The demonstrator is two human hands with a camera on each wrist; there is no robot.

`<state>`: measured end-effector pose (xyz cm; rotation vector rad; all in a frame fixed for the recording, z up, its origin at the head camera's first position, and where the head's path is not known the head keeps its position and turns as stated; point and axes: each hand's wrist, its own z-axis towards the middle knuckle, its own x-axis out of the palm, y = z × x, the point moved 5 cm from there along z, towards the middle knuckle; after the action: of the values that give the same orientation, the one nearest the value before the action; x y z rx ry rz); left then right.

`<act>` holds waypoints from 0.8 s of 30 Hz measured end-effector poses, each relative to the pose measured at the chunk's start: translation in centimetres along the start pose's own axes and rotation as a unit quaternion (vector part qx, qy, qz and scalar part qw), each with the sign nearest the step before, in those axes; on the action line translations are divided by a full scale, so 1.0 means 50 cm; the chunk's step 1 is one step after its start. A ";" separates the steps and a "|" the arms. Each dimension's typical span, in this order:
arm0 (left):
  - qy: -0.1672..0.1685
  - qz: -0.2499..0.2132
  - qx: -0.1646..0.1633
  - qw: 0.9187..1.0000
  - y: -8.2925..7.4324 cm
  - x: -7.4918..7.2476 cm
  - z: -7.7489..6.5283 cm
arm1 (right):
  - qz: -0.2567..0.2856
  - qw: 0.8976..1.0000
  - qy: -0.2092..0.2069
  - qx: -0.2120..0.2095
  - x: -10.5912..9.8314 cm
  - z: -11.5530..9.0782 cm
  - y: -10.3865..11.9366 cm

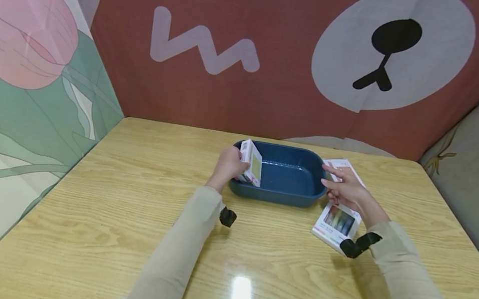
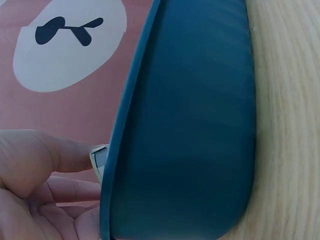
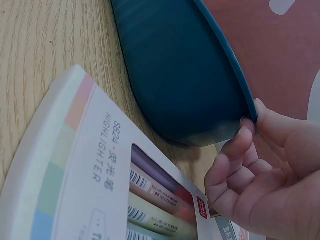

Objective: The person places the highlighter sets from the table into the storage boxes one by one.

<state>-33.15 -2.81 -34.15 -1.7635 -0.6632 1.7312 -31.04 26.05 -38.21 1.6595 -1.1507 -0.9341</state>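
Note:
A dark blue plastic basin point(image 1: 283, 196) stands on the table. At its left end my left hand point(image 1: 227, 164) grips a small white box point(image 1: 256, 168) that stands tilted inside the basin. In the left wrist view the thumb rests on a corner of that box point(image 2: 99, 159) above the rim, and the basin wall hides the remainder. My right hand point(image 1: 345, 187) pinches the right rim of the basin point(image 3: 185, 75) between thumb and fingers. Just beneath that hand lies a white box of highlighters point(image 1: 337, 224), its window showing coloured pens.
Another flat white box point(image 1: 341, 164) lies behind the right hand, partly covered by it. The wooden table point(image 1: 119, 234) meets a brown printed backdrop point(image 1: 273, 98) behind the basin. Printed cloth panels point(image 1: 4, 139) flank the table.

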 end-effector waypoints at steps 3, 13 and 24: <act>0.006 0.008 0.005 1.000 -0.004 0.004 0.000 | 0.001 1.000 -0.002 0.002 0.000 -0.001 0.001; -0.036 0.150 0.003 0.988 -0.016 0.001 -0.003 | -0.006 1.000 0.002 0.002 0.003 -0.006 0.004; -0.031 0.229 0.025 0.973 -0.011 -0.002 -0.004 | -0.006 1.000 0.000 -0.003 0.000 0.000 -0.002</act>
<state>-32.94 -2.49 -33.71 -1.9396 -0.2410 2.0888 -31.03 26.06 -38.29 1.6642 -1.1386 -0.9443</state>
